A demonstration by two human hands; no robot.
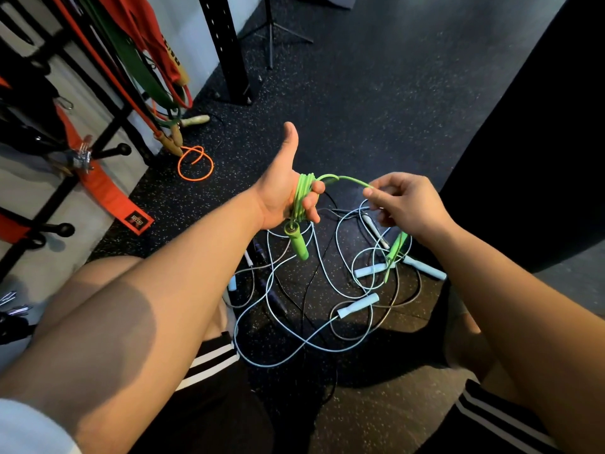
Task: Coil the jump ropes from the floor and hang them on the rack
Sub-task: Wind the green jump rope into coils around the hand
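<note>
Several loops of one thin, smooth green jump rope (302, 191) are held wound round the curled fingers (311, 202) of the left hand (278, 194), thumb raised. Its free strand is pinched between thumb and forefinger of the right hand (406, 204). One cylindrical green handle (299, 244) hangs just below the left fingers. Beneath both hands, four pale blue handles (358, 306) and tangled cords lie on the speckled rubber floor (360, 109).

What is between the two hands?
In the head view, one span of green rope bridges them, from the coil on the left hand to the pinching right hand.
</note>
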